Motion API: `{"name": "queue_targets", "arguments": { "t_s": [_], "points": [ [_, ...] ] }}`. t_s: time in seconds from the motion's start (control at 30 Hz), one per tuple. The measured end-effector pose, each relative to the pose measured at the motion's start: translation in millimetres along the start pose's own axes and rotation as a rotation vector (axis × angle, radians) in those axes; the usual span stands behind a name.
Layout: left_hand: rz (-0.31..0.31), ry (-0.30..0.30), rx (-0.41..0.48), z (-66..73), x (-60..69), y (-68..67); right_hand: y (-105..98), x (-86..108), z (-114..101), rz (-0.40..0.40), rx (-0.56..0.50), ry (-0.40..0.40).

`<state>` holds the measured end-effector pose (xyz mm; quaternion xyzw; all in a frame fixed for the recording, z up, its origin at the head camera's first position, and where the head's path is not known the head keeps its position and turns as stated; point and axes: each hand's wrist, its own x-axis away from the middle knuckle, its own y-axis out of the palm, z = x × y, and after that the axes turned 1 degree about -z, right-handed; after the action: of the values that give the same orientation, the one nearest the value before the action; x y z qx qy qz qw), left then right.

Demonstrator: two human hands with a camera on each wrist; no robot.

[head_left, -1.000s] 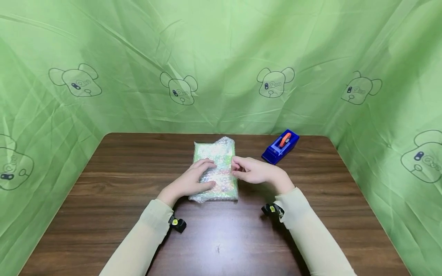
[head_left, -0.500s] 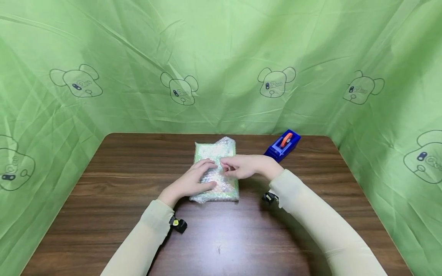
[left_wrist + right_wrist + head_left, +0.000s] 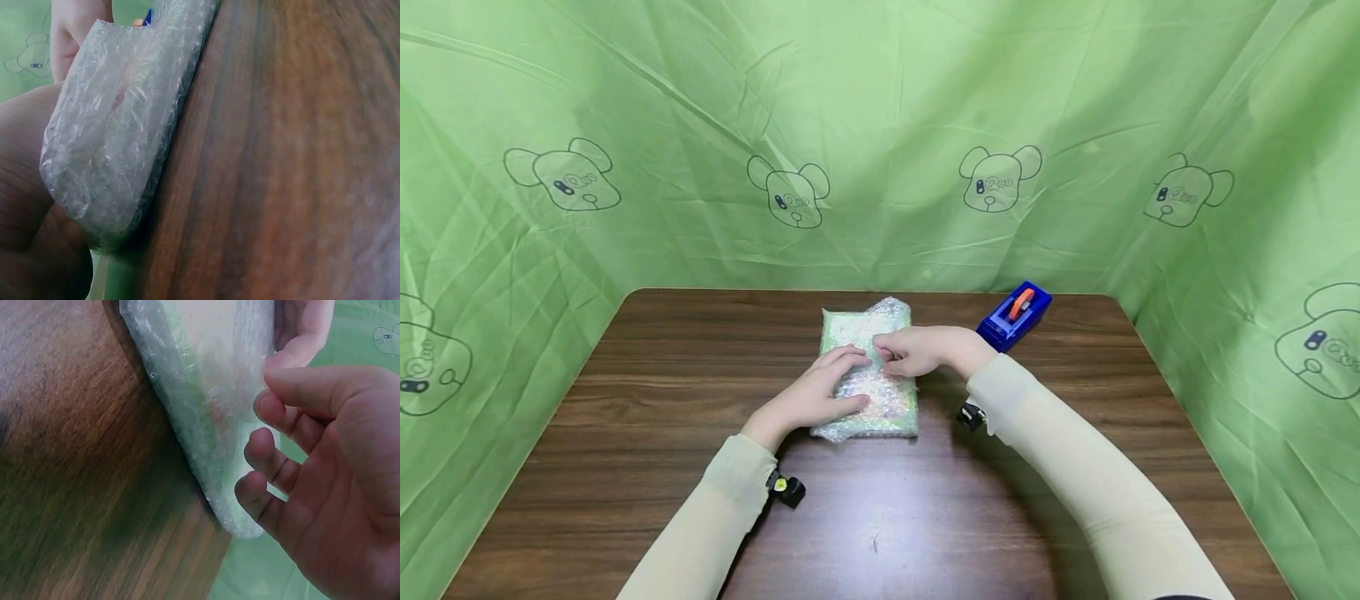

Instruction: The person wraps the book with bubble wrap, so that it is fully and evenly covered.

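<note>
A flat, book-like package [image 3: 880, 404] wrapped in clear bubble wrap lies on the table, green and white showing through. My left hand [image 3: 812, 396] rests on its left side with fingers and thumb spread. In the left wrist view the folded end of the bubble wrap [image 3: 106, 144] stands beside that palm. My right hand [image 3: 921, 350] is over the package's right half. The right wrist view shows the thumb and curled index finger of the right hand [image 3: 331, 444] nearly meeting at the bubble wrap [image 3: 200, 394], seeming to pinch it; the other fingers curl loosely.
A blue tape dispenser [image 3: 1015, 317] with an orange core stands at the back right, just beyond the right wrist. Green fabric [image 3: 880, 108] with bear-face drawings hangs around the back and sides of the brown wooden table [image 3: 685, 367].
My right hand has moved left from the package's right edge to over its top, then slightly farther back. My left hand and the package keep their places.
</note>
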<state>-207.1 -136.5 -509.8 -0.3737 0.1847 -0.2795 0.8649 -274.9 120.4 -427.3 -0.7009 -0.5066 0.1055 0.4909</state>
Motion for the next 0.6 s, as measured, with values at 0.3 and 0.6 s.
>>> {"name": "queue_targets", "arguments": {
  "t_s": [0.3, 0.6],
  "points": [
    [-0.008, -0.004, 0.006, 0.3, 0.2, -0.4, 0.2, -9.6, 5.5, 0.005, 0.026, 0.02],
    [-0.01, 0.004, -0.003, -1.5, -0.7, -0.3, 1.1, -8.6, 8.1, -0.006, -0.084, 0.017]
  ]
}}
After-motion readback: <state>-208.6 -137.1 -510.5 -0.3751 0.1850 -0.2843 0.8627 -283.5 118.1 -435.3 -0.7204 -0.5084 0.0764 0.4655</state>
